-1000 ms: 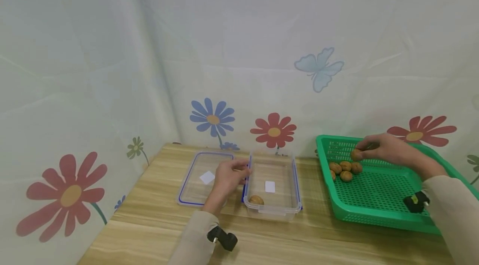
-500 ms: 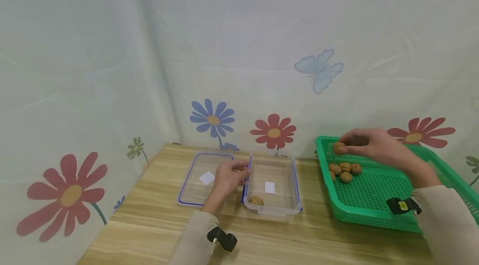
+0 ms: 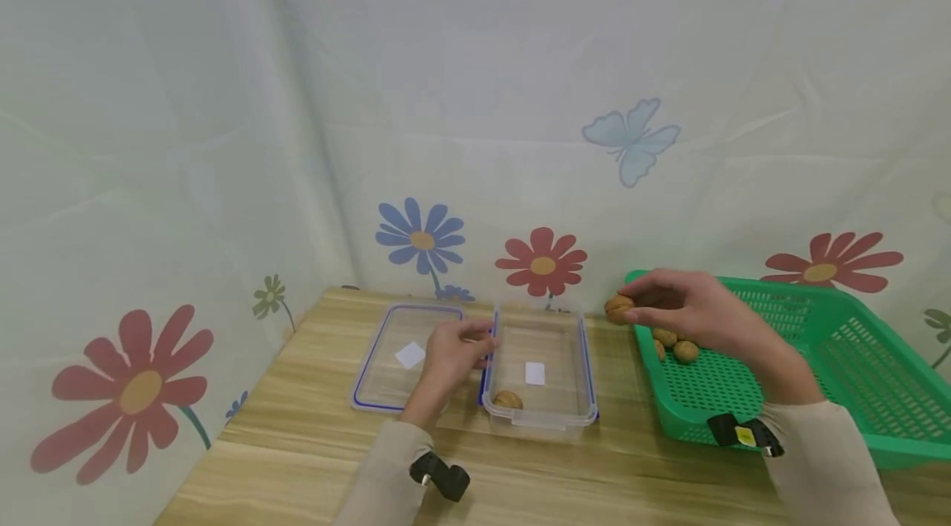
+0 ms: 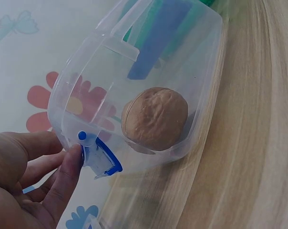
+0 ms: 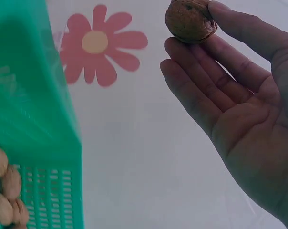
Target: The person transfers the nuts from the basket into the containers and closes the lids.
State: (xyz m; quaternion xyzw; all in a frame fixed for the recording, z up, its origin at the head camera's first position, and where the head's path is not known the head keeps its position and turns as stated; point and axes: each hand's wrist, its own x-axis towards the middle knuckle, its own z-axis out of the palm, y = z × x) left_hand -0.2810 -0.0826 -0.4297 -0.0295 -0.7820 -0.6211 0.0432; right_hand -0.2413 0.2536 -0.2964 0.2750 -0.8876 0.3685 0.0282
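Carried leftward past the rim of the green basket (image 3: 674, 420) since half a second ago, a walnut (image 3: 619, 310) is pinched by the right hand (image 3: 691, 311) at the two o'clock of the clear container (image 3: 551, 417). At nine o'clock the left hand (image 3: 453, 354) pinches its edge (a second walnut (image 3: 508, 400) sits inside, toward seven).

We note: beige left sleeve (image 3: 382, 468), matching right sleeve (image 3: 826, 464). Left wrist camera (image 3: 444, 476) black with pale metallic stub (image 3: 426, 480); right wrist camera (image 3: 724, 430) black, yellow patch (image 3: 746, 436).

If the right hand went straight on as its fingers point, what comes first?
With the held walnut leading, the right hand would probably meet the clear container; depth and rim clearance are unclear.
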